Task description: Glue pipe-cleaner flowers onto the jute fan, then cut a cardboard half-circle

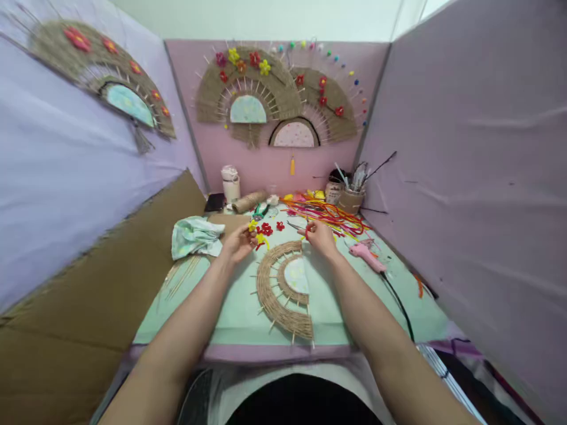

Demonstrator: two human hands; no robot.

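Observation:
My left hand (239, 243) pinches a small yellow pipe-cleaner flower (252, 225) at its fingertips. My right hand (321, 238) is closed on red-handled scissors (294, 225), whose blades point left. Between the hands, several red flowers (266, 229) lie on the table, and a yellow flower (260, 239) sits just beside my left fingers. Nearer to me lies a half-round fan (268, 283) woven of twine over thin sticks, with a pale cloth-covered centre (296, 276).
A pink glue gun (367, 257) with a black cord lies right. Orange and red pipe cleaners (328, 212) spread at the back, near a twine-wrapped pot (351, 202). Crumpled cloth (197, 236) and thin sticks (183, 276) lie left, beside a cardboard wall (97, 289). Finished fans (208, 94) hang behind.

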